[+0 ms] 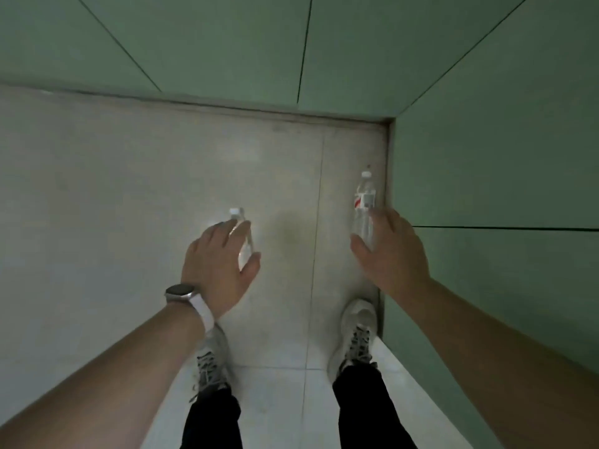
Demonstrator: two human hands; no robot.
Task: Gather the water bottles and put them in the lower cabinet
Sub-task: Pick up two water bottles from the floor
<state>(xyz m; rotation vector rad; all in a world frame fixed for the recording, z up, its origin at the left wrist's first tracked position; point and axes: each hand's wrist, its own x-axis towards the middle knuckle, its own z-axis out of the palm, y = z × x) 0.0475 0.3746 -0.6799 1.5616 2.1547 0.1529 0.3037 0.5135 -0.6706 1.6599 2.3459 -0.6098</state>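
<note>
Two clear water bottles with white caps stand upright on the pale tiled floor. My left hand [220,257], with a watch on its wrist, wraps around the plain left water bottle [241,222], thumb on its right side and fingers over its shoulder. My right hand [393,251] grips the lower body of the right water bottle [364,197], which has a red and white label and stands close to the green cabinet [486,176] on the right. Both bottle bases are hidden behind my hands.
Green cabinet fronts [227,43] with thin dark seams run along the far side and meet the right-hand cabinet in a corner. My two feet in grey sneakers [356,332] stand on the floor tiles [97,189] just behind the bottles.
</note>
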